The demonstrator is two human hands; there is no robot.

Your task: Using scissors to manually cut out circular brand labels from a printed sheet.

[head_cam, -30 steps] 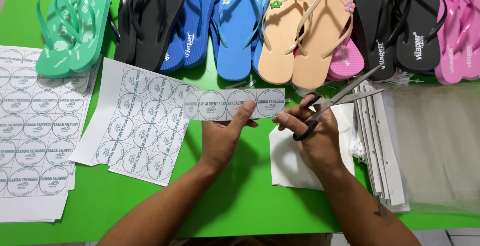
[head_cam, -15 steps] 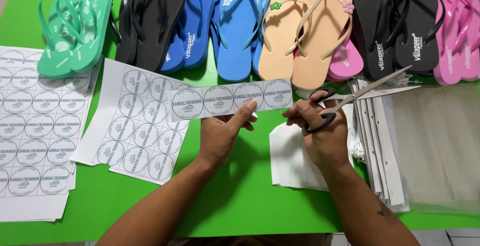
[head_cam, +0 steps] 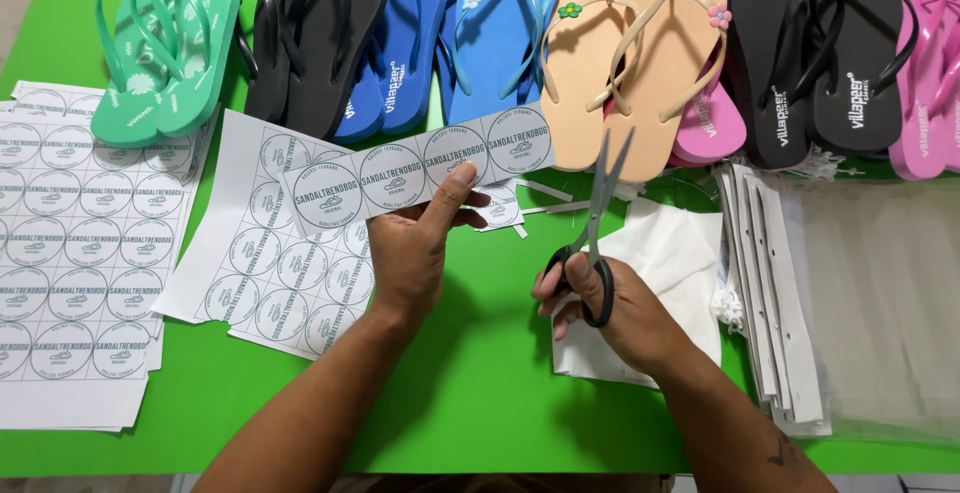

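1. Left hand [head_cam: 415,253] pinched the label strip [head_cam: 420,168] above the green counter [head_cam: 480,383], mid-scene.
2. Right hand [head_cam: 610,303] gripped scissors [head_cam: 595,223], blades slightly parted, just right of the strip.
3. Step judged: cutting labels apart; next cut needed blades lined up between circles.

Paper strip [head_cam: 420,168]: white, one row of four round printed labels, held flat above the green table, tilted w/ its right end higher; bottom edge pinched near mid-length, right end reaching approx. to the tan sandal. Scissors [head_cam: 592,238]: black handles, grey blades, pointing up and slightly right, blades a little apart, just right of the strip, not touching it.
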